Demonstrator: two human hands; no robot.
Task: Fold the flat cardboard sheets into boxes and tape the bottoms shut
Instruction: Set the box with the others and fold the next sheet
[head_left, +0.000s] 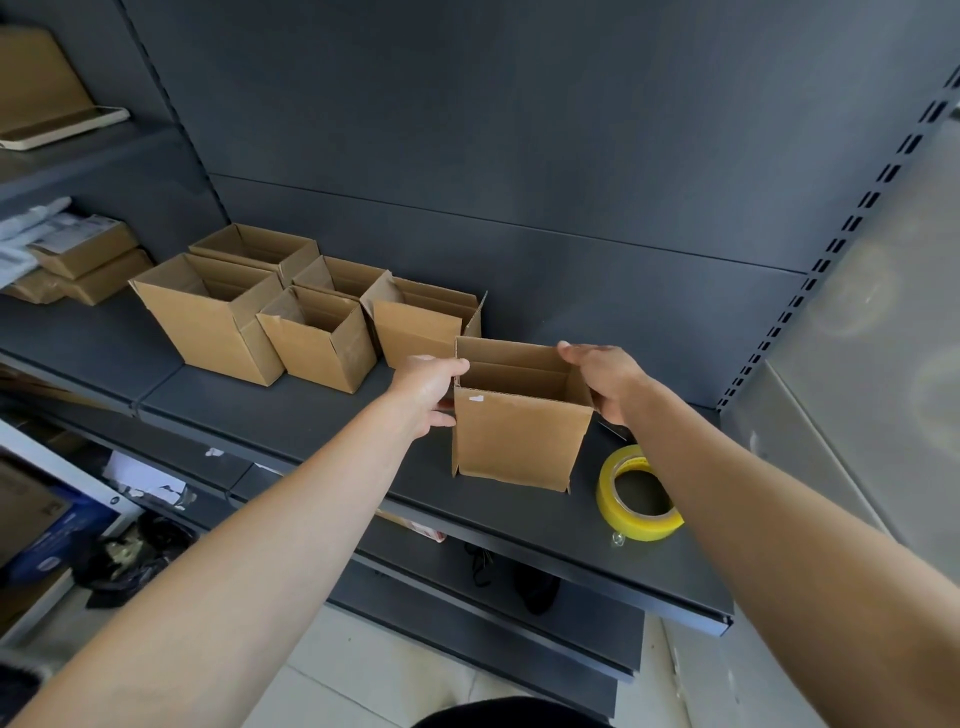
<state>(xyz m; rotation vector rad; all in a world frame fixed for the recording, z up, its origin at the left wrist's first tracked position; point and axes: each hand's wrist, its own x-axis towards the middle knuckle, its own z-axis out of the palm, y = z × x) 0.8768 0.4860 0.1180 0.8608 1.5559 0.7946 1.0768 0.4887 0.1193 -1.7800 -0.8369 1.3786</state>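
Cardboard box (519, 441) stands upright (top open) at frame centre on the dark shelf (311, 415). Other open boxes (311, 322) stand grouped at centre left. Left hand (428, 389) grips the centre box's left wall; right hand (605, 379) grips its right wall. Tape roll (636, 493) lies lower right.

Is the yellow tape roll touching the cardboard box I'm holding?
Apart. The head view shows a strip of dark shelf between the yellow tape roll and the right edge of the open brown cardboard box.
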